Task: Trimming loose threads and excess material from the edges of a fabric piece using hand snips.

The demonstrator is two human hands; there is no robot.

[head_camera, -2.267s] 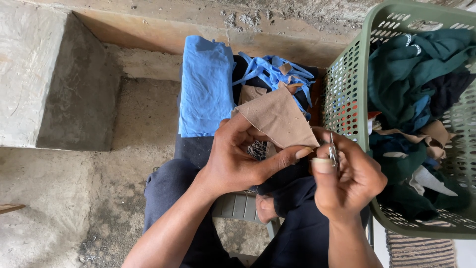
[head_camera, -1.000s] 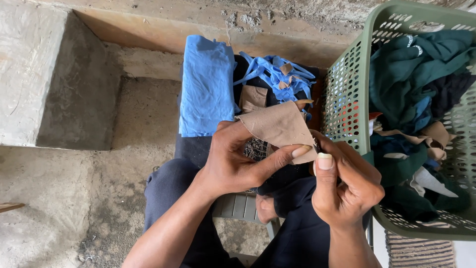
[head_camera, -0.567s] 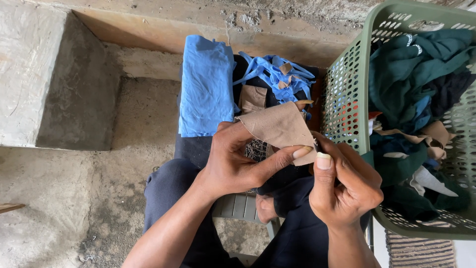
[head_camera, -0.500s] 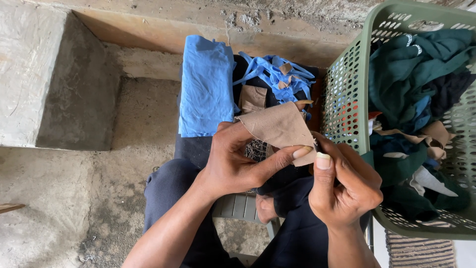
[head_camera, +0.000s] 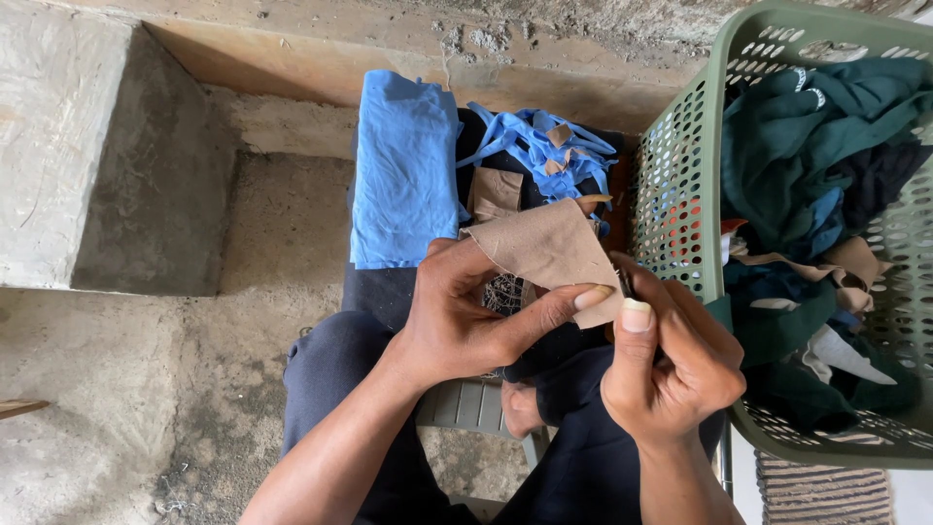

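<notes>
Tan fabric, a small flat piece of brown cloth (head_camera: 549, 251), is held up near the middle of the view, above the person's lap. The left hand (head_camera: 466, 321) has its grip pressed together on the cloth, thumb along the lower edge and fingers curled behind it. The right hand (head_camera: 671, 365) meets the same lower right corner, its grip pinched shut there with the thumb upright against the edge; a thin dark tool shows just above that thumb, too hidden to name.

Behind the cloth, a folded light blue garment (head_camera: 403, 170) lies flat on dark fabric. Just beside it, to the right, sits a tangle of blue fabric strips (head_camera: 539, 146) with small brown scraps (head_camera: 496, 192) among them.

At the right stands a green plastic laundry basket (head_camera: 680, 165) with perforated walls, filled with dark green, navy and tan clothing (head_camera: 816, 146). It is near the right hand but apart from it.

Dark trousers (head_camera: 335, 369) cover the person's legs below. Rough concrete floor (head_camera: 126, 389) spreads to the left, with a concrete block (head_camera: 58, 146) at the upper left.
</notes>
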